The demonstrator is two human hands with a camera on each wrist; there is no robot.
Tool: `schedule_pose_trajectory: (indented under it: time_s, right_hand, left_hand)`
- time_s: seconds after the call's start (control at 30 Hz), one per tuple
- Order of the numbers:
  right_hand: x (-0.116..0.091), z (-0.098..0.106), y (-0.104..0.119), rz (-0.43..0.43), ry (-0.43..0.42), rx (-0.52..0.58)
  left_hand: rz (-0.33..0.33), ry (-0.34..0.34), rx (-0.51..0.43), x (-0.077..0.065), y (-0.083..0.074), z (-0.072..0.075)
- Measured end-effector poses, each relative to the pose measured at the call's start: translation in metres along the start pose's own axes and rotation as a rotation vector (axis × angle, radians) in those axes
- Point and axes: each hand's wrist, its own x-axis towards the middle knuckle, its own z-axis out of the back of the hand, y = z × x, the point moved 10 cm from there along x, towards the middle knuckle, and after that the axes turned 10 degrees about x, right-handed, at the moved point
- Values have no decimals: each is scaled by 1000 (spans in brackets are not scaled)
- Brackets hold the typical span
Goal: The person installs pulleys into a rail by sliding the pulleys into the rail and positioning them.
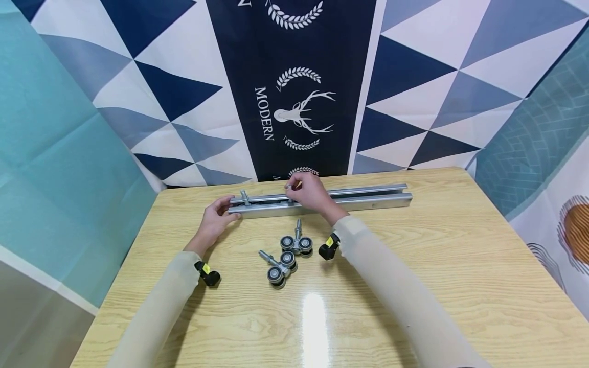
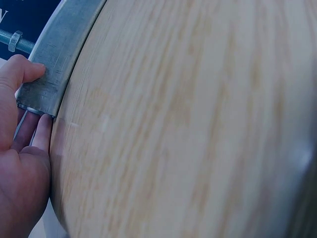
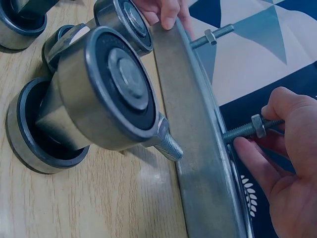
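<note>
A long metal channel rail (image 1: 372, 204) lies across the back of the table, slot upward. At its left end my left hand (image 1: 215, 221) holds it, the thumb on the front wall and the fingers (image 2: 43, 133) at the end. Just inside that end a threaded bolt (image 1: 245, 197) with a nut stands up out of the slot. Further right, my right hand (image 1: 309, 190) pinches a second bolt (image 3: 243, 130), also with a nut, rising from the slot. Whatever these bolts join to inside the rail is hidden.
Two roller trolleys (image 1: 296, 244), (image 1: 281, 269) with wheels and threaded bolts lie on the wooden table (image 1: 414, 286) in front of the rail, close together. Behind the table's back edge hangs a patterned cloth (image 1: 414, 87).
</note>
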Motion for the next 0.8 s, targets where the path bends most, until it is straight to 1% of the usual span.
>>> schedule_pose_trajectory:
  time_s: [0.23, 0.43, 0.6, 0.8]
  right_hand:
    - [-2, 0, 2, -5, 16, 23]
    - [-2, 3, 8, 20, 21, 22]
    - [-3, 3, 16, 35, 44, -14]
    - [-3, 4, 22, 38, 39, -90]
  left_hand:
    - [1, -6, 9, -1, 0, 0]
    - [-8, -7, 12, -1, -3, 0]
    - [-2, -10, 1, -1, -4, 0]
    - [13, -12, 1, -1, -1, 0]
